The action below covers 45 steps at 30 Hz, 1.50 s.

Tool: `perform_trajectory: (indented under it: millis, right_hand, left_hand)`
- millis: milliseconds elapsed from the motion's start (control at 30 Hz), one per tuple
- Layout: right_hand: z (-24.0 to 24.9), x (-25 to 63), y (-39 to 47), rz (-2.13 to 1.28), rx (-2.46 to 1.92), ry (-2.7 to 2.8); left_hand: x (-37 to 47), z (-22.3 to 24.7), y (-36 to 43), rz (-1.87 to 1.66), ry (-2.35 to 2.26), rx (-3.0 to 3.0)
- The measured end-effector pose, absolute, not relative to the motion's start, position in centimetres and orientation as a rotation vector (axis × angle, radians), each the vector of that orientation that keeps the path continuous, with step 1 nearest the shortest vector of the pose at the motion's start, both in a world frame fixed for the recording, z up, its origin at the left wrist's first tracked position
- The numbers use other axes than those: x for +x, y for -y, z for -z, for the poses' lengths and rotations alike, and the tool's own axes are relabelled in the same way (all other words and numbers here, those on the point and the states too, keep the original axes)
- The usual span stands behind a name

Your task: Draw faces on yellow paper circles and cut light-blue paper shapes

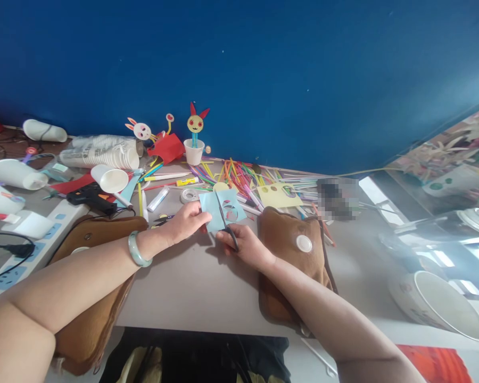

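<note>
A light blue sheet of paper with round holes cut in its right part is held up over the table. My left hand pinches the sheet's left edge, thumb on top. Dark-handled scissors are in my right hand, with fingers around the handles. Their blades lie across the paper, pointing away from me, left of the holes. Just behind the sheet lies a white tape roll. A yellow sheet with cut-out holes rests to the right.
Brown padded pouches lie under both forearms. Coloured pipe cleaners spread along the wall. A paper-cup figure, a glue gun, a power strip and stacked cups stand left; a white bowl is right.
</note>
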State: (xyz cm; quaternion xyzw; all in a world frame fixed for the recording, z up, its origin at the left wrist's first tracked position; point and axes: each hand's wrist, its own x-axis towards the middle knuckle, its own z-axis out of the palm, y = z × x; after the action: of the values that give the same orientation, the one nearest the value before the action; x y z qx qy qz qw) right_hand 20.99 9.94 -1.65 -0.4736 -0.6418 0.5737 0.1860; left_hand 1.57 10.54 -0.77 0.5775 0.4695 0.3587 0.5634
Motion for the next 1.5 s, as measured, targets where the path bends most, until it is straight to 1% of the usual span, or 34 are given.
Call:
perform_trajectory:
  millis: [400, 667, 767, 900, 967, 1200, 1500]
  right_hand:
    - [1.7, 21.1, -10.0, -1.586, -1.296, 1.811]
    - [2.2, 21.3, -10.3, -1.43, -1.251, 1.527]
    - [2.2, 21.4, -10.2, -1.398, -1.226, 1.446]
    - [2.4, 21.3, -10.2, -1.418, -1.202, 1.382]
    - [2.4, 21.3, -10.1, -1.429, -1.183, 1.389]
    - [2.3, 21.3, -10.1, -1.336, -1.229, 1.428]
    - [2.3, 21.2, -10.1, -1.356, -1.205, 1.442]
  left_hand:
    - [1.3, 1.2, -10.7, -0.847, -1.137, 1.416]
    - [1.5, 0.0, -10.2, -0.819, -1.24, 1.341]
    - [1.4, 0.4, -10.2, -0.713, -1.213, 1.357]
    - [1.3, 1.6, -10.4, -0.515, -1.03, 1.448]
    - [1.3, 2.1, -10.5, -0.486, -0.988, 1.471]
    - [1.5, 1.8, -10.4, -0.636, -0.982, 1.369]
    - [1.4, 1.6, -10.4, -0.829, -1.108, 1.299]
